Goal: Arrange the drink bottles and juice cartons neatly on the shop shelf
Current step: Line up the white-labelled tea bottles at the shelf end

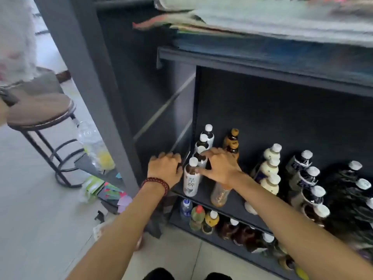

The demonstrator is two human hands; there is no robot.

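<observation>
A row of white-label tea bottles stands at the left end of the dark shelf (236, 202). The front bottle (190, 183) is upright at the shelf's edge. My left hand (164, 168), with a red bead bracelet at its wrist, has its fingers curled against that bottle's left side near the neck. My right hand (220, 166) reaches in from the right with fingers stretched over the bottle behind (201, 158), its thumb touching the front bottle's shoulder. An amber bottle (220, 196) stands under my right wrist, partly hidden.
Rows of cream bottles (270, 168), dark-label bottles (304, 174) and black bottles (361, 184) fill the shelf to the right. More bottles (198, 216) stand on the shelf below. Stacked paper goods (262, 27) lie above. A round stool (40, 110) and packets (101, 184) are on the floor at left.
</observation>
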